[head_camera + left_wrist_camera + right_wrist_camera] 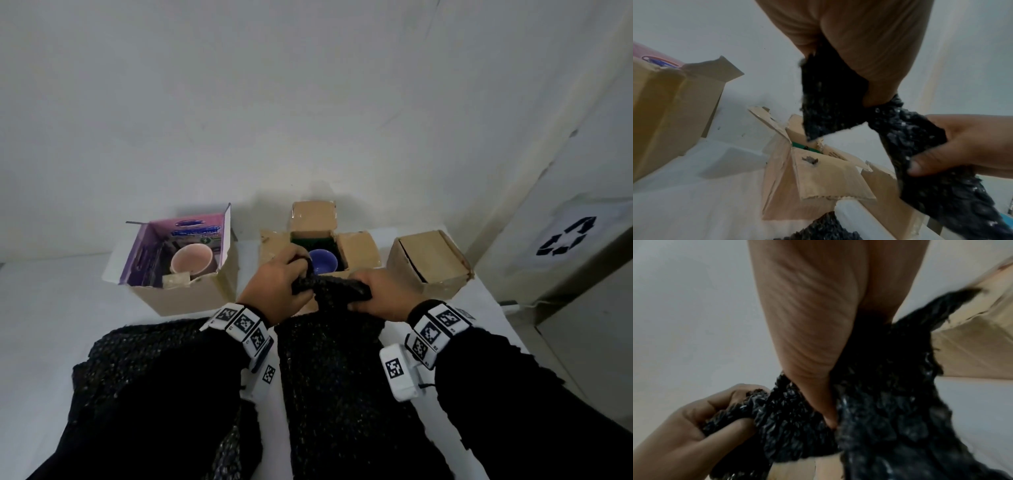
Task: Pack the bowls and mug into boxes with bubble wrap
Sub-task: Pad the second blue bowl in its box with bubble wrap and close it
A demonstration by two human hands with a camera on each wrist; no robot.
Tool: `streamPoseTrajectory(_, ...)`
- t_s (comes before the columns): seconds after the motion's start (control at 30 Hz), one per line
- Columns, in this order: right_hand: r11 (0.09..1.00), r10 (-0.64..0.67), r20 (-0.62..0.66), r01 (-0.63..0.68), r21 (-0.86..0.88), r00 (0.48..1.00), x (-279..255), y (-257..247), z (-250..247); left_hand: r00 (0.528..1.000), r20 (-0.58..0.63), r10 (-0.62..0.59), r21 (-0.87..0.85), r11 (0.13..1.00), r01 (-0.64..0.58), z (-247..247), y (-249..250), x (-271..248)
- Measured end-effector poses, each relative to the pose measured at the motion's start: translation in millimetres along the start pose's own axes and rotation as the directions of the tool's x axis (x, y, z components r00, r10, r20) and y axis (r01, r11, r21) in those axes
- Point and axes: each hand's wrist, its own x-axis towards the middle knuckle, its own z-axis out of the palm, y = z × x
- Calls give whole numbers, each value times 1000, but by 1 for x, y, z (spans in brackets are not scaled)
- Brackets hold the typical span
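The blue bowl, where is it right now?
In the head view the blue bowl sits inside the open middle box, just beyond the left hand.

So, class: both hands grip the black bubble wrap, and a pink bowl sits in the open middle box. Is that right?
Not quite. The head view shows the bowl in the middle box is blue. Both the left hand and right hand do grip the black bubble wrap.

Both arms reach forward from the near edge in black sleeves, each wrist wrapped in a white band printed with black square markers. The left hand [277,277] sits slightly farther and to the left, its fingers curled around the top edge of a black bubble-wrap sheet [339,359]. The right hand [380,294], just beside it, pinches the same edge between thumb and curled fingers.
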Motion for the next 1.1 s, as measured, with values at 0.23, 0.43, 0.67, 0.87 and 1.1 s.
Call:
streamPoseTrajectory(0.23,991,35,-16,-33,129,999,44,8,-23,1000,-16,-14,43,999,14,4,-15,34)
streamPoseTrajectory(0.43,991,76,-159,-57,119,984,85,14,-35,997,77,-31,173,985,17,26,-42,51)
streamPoseTrajectory(0.67,889,-86,29,90,-450,996,110,24,-14,910,363,-198,190,972,136,44,-50,41)
streamPoseTrajectory(0.87,792,-52,171,145,-593,984,124,15,-5,876,400,-270,439,895,76,45,-53,57)
streamPoseTrajectory(1.1,677,-59,167,162,-718,984,135,15,5,892,344,-294,529,845,74,49,-52,67)
